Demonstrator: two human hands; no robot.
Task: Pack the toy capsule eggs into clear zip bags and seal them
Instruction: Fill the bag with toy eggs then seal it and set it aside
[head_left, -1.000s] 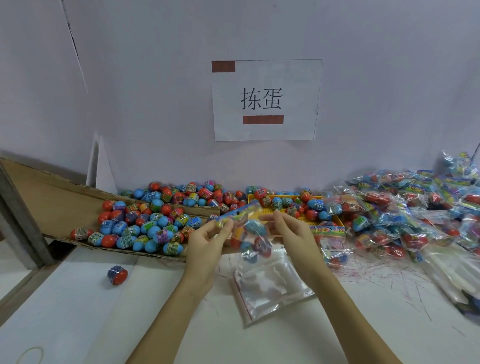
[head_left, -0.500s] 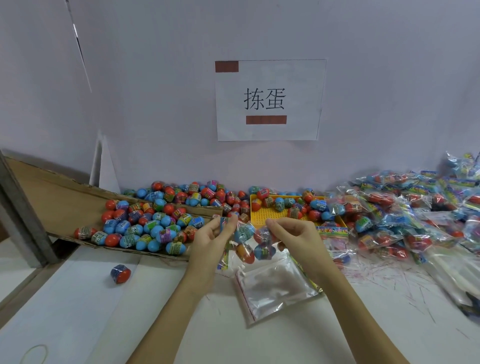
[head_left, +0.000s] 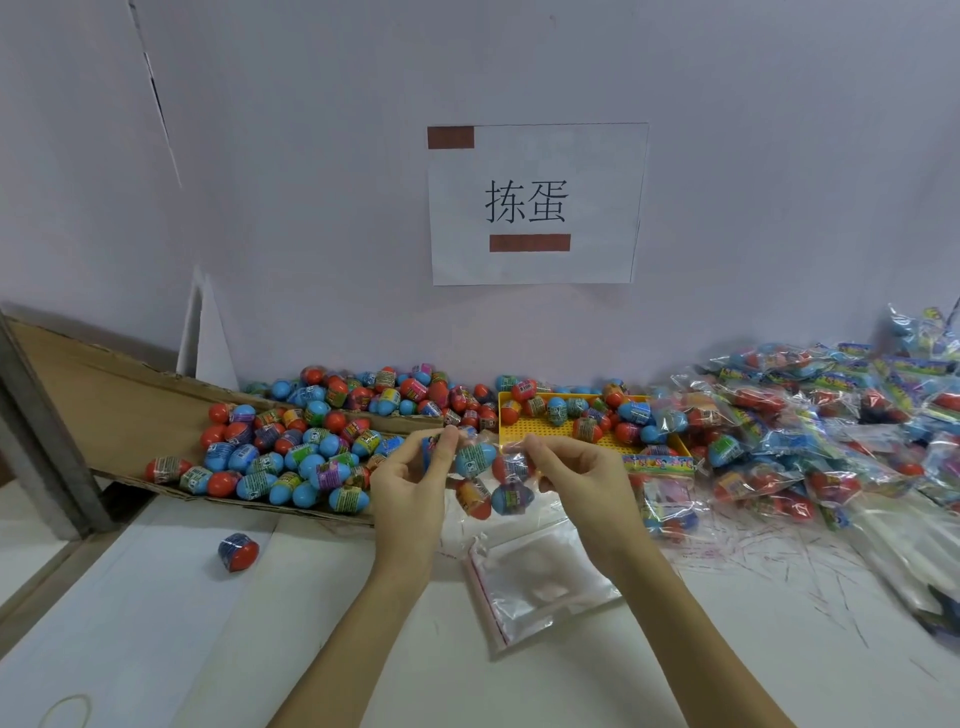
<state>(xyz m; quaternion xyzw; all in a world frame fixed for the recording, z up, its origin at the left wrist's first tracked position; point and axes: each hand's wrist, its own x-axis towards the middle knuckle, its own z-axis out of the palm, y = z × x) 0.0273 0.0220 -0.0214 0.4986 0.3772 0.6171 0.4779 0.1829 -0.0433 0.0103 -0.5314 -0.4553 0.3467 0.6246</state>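
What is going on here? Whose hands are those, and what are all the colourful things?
No machine here: the camera sits on a person's head, looking down at their own two hands. The left hand and the right hand pinch the top of a clear plastic zip bag with a few toy eggs inside, held above the white table. Loose red and blue capsule eggs lie heaped on a brown cardboard sheet and in a yellow tray. Empty clear bags lie underneath the hands, and a heap of filled bags lies to the right. One lone egg sits by itself.
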